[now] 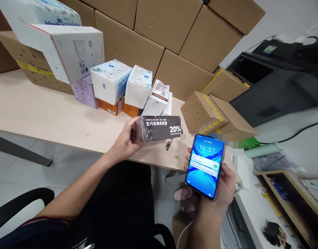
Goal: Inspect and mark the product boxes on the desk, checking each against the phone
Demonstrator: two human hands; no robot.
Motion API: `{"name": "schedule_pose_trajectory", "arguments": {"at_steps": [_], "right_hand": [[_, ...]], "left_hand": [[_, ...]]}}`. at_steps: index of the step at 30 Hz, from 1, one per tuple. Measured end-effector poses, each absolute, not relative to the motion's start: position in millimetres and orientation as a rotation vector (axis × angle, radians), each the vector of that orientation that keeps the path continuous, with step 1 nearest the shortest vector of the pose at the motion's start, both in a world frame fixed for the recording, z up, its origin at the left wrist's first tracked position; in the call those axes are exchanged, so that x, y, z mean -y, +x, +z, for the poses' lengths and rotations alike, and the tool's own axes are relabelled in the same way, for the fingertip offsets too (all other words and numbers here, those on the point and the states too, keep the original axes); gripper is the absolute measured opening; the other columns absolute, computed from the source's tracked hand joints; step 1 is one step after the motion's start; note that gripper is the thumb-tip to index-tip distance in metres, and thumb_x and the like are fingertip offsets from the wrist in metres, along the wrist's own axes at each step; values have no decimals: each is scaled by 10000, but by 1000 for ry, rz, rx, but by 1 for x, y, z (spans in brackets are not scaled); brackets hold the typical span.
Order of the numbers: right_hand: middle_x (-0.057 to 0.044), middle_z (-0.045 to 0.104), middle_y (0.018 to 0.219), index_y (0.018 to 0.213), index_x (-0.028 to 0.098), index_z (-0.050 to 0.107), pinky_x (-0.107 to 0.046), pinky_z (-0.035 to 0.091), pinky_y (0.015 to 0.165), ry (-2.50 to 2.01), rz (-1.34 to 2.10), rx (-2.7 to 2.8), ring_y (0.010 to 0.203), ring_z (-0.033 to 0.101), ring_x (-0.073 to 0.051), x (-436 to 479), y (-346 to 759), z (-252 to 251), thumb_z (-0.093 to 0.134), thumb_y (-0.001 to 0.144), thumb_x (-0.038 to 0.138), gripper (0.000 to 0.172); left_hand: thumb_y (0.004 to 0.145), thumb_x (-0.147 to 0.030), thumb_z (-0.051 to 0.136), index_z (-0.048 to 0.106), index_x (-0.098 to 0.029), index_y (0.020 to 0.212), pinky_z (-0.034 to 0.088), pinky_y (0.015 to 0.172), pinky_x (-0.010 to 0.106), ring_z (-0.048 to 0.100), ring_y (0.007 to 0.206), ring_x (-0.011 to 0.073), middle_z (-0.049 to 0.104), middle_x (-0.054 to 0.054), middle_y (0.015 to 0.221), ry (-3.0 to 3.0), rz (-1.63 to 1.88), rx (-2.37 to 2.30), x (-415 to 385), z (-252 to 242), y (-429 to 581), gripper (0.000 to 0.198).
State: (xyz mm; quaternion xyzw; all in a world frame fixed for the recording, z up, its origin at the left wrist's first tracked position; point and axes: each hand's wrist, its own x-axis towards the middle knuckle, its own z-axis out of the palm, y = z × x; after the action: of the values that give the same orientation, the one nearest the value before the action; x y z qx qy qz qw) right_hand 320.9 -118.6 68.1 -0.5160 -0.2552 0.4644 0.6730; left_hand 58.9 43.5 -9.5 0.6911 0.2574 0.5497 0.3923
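My left hand [125, 141] grips the left end of a dark brown oat crisp box [162, 128] with white lettering and "20%" on its side. The box is tilted slightly, over the front edge of the pale table [78, 128]. My right hand [225, 180] is wrapped round a smartphone [205, 166], its fingertips showing at the left edge. The phone's lit blue screen faces me and reads 10:37. Just behind the oat crisp box stand two tissue packs [109, 81] on orange boxes, and a white "Super Meal" box [159, 98].
Stacked cardboard cartons [159, 31] form a wall behind the table. Smaller cartons [203, 112] and a dark printer [273, 72] stand to the right. A white box [76, 52] sits at the left. A black chair armrest [26, 200] is at lower left, with a white desk [254, 207] at right.
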Motion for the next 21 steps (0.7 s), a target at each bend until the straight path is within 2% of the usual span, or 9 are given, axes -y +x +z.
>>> {"name": "schedule_pose_trajectory", "arguments": {"at_steps": [3, 6, 9, 11, 13, 17, 21], "right_hand": [[-175, 739, 1282, 1489, 218, 549, -505, 637, 766, -1402, 912, 624, 1017, 768, -357, 125, 358, 64, 446, 898, 628, 727], [-183, 696, 1351, 1512, 197, 515, -541, 617, 880, -1782, 672, 724, 1098, 737, -376, 123, 392, 55, 552, 835, 636, 808], [-200, 634, 1432, 1572, 162, 442, -581, 507, 1073, -2184, 308, 991, 1261, 639, -398, 112, 415, 42, 602, 784, 640, 935], [-247, 591, 1470, 1594, 96, 398, -591, 427, 1144, -2332, 148, 1211, 1332, 575, -421, 102, 423, 34, 563, 784, 642, 991], [-276, 592, 1451, 1603, 68, 371, -601, 416, 1135, -2418, 87, 1364, 1323, 570, -437, 93, 427, 28, 528, 794, 627, 997], [-245, 645, 1371, 1602, 136, 391, -600, 472, 1047, -2499, 71, 1454, 1227, 620, -421, 82, 429, 22, 499, 828, 611, 915], [-240, 633, 1414, 1572, 140, 446, -596, 463, 1079, -2482, 116, 1497, 1300, 589, -423, 82, 437, 20, 493, 837, 633, 886]], "left_hand": [[840, -304, 847, 333, -303, 1551, 551, 1068, 497, 608, 1255, 294, 557, 127, 1403, 1750, 1399, -643, -44, -11, 60, 877], [834, -291, 852, 345, -309, 1553, 541, 1086, 512, 591, 1283, 305, 551, 126, 1410, 1773, 1413, -641, -44, -11, 60, 880], [818, -313, 871, 374, -321, 1543, 546, 1083, 521, 590, 1285, 317, 549, 122, 1414, 1789, 1445, -648, -44, -9, 60, 879], [811, -327, 881, 392, -328, 1535, 552, 1076, 527, 593, 1280, 322, 555, 117, 1405, 1789, 1458, -652, -44, -8, 60, 874], [812, -331, 882, 397, -325, 1533, 554, 1073, 531, 593, 1279, 324, 561, 119, 1397, 1795, 1461, -645, -43, -7, 60, 870], [829, -339, 867, 395, -299, 1539, 544, 1086, 521, 581, 1296, 324, 562, 132, 1399, 1816, 1457, -641, -43, -7, 59, 854], [821, -350, 873, 398, -303, 1539, 542, 1098, 504, 578, 1304, 316, 566, 122, 1396, 1825, 1457, -645, -44, -9, 59, 862]]}}
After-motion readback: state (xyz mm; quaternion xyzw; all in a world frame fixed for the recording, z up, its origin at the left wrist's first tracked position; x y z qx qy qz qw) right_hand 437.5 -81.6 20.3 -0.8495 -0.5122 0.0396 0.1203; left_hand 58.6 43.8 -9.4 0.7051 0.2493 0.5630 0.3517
